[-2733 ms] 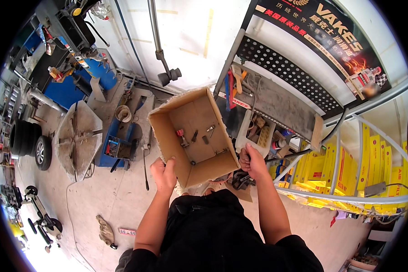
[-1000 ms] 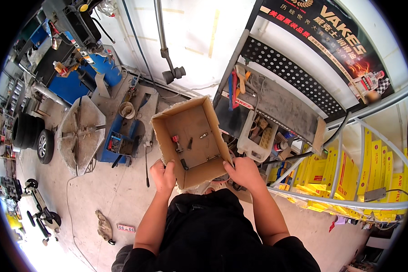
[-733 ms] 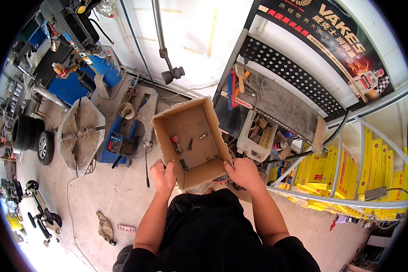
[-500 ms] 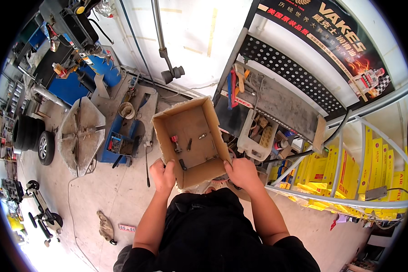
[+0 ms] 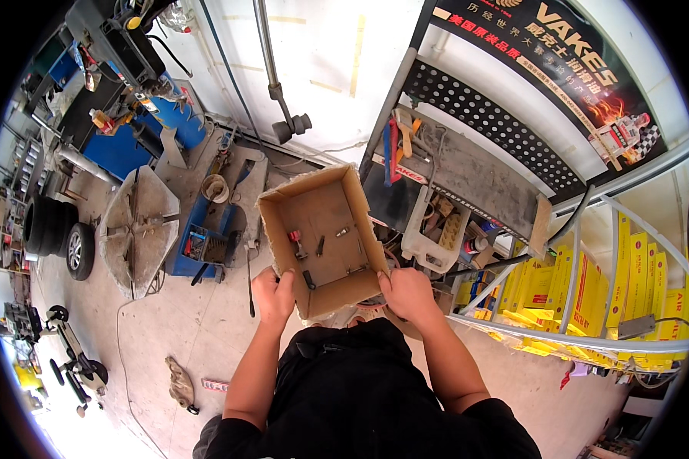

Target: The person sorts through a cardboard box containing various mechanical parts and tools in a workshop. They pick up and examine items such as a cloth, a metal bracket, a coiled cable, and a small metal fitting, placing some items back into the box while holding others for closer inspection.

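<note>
Between my two hands is an open cardboard box [image 5: 321,306], held in front of my body and tilted so its inside shows. My left hand [image 5: 273,295] grips its near left corner, thumb over the edge. At the near right corner my right hand [image 5: 407,292] is closed on the rim. Several small parts lie on the box's bottom: a red and silver piece [image 5: 297,243], a small dark piece [image 5: 320,245], a short metal fitting [image 5: 343,231] and a black piece [image 5: 308,280] by the near left wall. The fingers beneath the cardboard are hidden.
Ahead to the right stands a grey workbench [image 5: 482,168] with a white plastic bin [image 5: 429,256] of parts. Yellow boxes [image 5: 582,291] fill a metal rack on the right. Leftward are a tyre machine's turntable [image 5: 139,229], a blue tool tray [image 5: 199,245] and tyres [image 5: 79,251].
Almost nothing differs. The box and both hands keep their places, and the view has shifted very slightly.
</note>
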Motion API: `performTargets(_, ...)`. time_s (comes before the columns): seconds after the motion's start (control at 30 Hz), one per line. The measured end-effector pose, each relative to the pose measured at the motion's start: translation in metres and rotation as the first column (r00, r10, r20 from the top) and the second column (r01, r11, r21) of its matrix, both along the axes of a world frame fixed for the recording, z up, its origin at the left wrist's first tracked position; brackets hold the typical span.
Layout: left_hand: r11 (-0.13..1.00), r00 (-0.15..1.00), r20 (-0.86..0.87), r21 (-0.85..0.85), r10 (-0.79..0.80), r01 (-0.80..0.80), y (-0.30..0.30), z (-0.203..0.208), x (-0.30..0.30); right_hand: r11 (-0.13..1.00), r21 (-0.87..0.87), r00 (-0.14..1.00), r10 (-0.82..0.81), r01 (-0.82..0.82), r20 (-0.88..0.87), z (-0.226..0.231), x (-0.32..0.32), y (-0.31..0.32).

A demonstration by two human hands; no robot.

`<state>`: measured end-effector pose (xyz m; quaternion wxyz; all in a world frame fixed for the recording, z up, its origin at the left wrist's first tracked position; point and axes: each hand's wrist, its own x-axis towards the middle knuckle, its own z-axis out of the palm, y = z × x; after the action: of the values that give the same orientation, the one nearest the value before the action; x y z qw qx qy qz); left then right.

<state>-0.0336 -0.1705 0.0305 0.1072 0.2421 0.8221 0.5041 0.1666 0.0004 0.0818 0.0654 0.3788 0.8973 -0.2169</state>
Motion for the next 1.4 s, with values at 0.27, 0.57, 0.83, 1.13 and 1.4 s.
performTargets(0.27,0.992,0.998,-0.056,-0.126,-0.006,-0.001,0.004,0.002,-0.003,1.0,0.01,1.0,-0.019,0.019,-0.019,-0.001,0.002,0.0)
performTargets(0.57,0.996,0.998,0.057,-0.075,-0.035,0.039,0.003,-0.002,-0.008,0.999,-0.007,0.999,-0.042,0.042,-0.016,-0.006,0.004,0.001)
performTargets(0.83,0.814,0.488,0.858,0.394,-0.159,-0.428,-0.01,0.031,-0.025,0.998,-0.029,0.998,-0.056,0.056,-0.015,-0.013,0.01,0.002)
performTargets(1.13,0.662,0.12,0.748,0.64,-0.653,-0.39,-0.001,0.085,-0.009,0.998,-0.038,0.998,-0.055,0.055,0.01,-0.017,0.01,0.001)
performTargets(1.4,0.652,0.084,0.737,0.64,-0.671,-0.405,0.007,0.086,-0.003,0.998,-0.036,0.999,-0.052,0.052,-0.003,-0.015,0.014,0.001)
